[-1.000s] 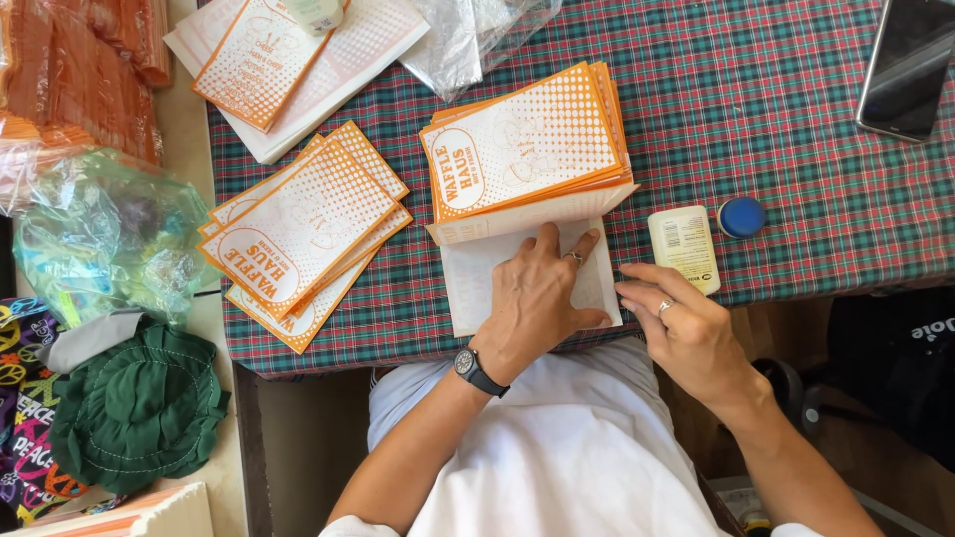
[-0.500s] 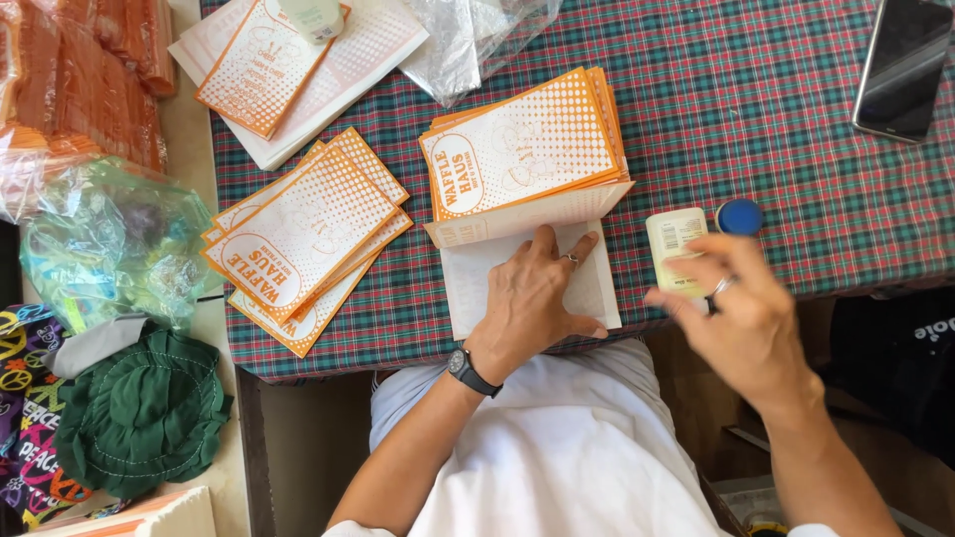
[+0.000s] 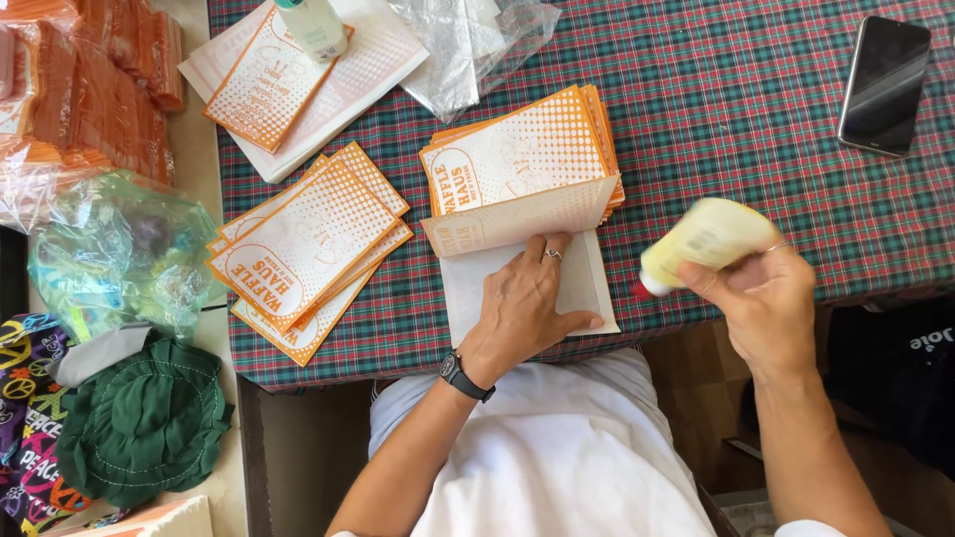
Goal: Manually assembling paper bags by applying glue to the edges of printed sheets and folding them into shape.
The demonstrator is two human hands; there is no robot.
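Our right hand (image 3: 766, 298) has lifted the yellow glue bottle (image 3: 704, 242) off the bench (image 3: 756, 119), fingers gripping it, nozzle tilted toward the opened paper bag (image 3: 587, 288) that our left hand (image 3: 522, 308) pins with flat, open fingers.

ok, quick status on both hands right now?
Left hand: open, flat, pressing on the white paper sheet.
Right hand: closed around a pale yellow bottle, blurred.

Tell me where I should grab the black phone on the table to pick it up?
Probably by its two long edges, coming straight down from above. The black phone lies flat, screen up, on the checked tablecloth with open cloth all round it, so fingers can pinch its narrow width. Both hands are busy elsewhere.
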